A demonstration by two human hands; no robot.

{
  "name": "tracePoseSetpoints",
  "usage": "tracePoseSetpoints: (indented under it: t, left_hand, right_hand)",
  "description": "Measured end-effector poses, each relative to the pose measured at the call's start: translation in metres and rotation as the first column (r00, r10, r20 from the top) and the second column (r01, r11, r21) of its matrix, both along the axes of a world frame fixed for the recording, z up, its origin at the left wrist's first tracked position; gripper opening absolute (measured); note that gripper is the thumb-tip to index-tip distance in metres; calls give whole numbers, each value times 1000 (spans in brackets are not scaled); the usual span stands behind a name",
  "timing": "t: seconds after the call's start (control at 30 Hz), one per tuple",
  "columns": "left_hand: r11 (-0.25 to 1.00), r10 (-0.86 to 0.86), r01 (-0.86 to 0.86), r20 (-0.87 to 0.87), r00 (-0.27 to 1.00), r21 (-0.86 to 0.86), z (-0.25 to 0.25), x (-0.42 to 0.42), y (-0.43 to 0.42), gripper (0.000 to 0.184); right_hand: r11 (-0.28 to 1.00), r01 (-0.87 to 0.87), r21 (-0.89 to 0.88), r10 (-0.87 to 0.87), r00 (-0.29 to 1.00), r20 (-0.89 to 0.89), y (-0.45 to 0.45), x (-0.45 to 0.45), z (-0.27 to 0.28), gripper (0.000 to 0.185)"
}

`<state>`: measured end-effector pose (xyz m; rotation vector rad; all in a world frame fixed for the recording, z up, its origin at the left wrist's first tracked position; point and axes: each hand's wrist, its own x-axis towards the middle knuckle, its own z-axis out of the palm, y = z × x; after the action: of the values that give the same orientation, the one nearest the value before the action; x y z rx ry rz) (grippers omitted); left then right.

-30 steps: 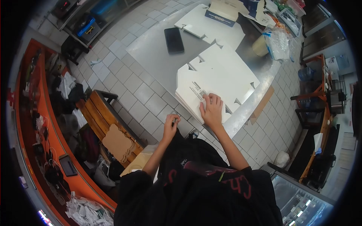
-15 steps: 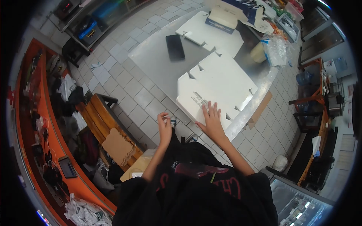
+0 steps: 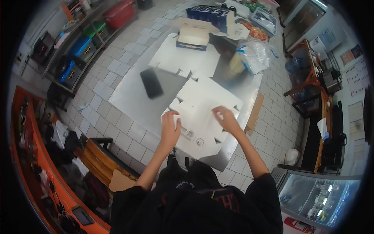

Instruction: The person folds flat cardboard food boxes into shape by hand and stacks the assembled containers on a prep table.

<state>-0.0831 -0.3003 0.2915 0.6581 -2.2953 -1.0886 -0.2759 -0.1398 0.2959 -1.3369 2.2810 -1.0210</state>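
Note:
A white flat cardboard box blank with slots along its edges and printed marks near its front lies on the metal table. My left hand is at the blank's left edge, fingers bent and thumb held apart, with white card showing between them. Over the right part of the blank, my right hand has loosely curled fingers, a gap at the thumb and nothing visible in it. Whether either hand touches the card is hard to tell. Behind it lies a second white blank.
A black phone lies on the table's left side. An opened carton rests on the rear blank. Plastic bags and a grey crate are at the back right. A wooden bench stands left.
The view has shifted forward and right. My left hand has come from beside the table to the blank's left edge. My right hand has lifted from its flat spread on the blank and curled.

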Motion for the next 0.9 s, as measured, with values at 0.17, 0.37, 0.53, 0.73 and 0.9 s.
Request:
tracePoseSetpoints:
  t: [0.17,0.37,0.53,0.73,0.9]
  left_hand:
    - [965,-181,187,48,982,-182,-30,-135,19,32]
    - [863,28,92,228,973,-498,-71,-233,29,50]
    - [875,73,96,325,943,-475,-65,-240,27,49]
    - [889,102,85,375,921,-449,-58,-240,33,46]
    - [908,130,68,432,893,-414,-56,-237,36,44]
  right_hand:
    - [972,187,-142,-206,970,-132,4,-103,-40,14]
    - [997,10,-71,14,944,329,-24,-188,-81,22]
    - [930,-283,-236,368,733,572,-38,-208,-112,26]
    - [877,-386,-286,480,709,517,-44,-223,-96,19]
    - [677,-708,-201,688,512,514,-71,-248,-91,15]
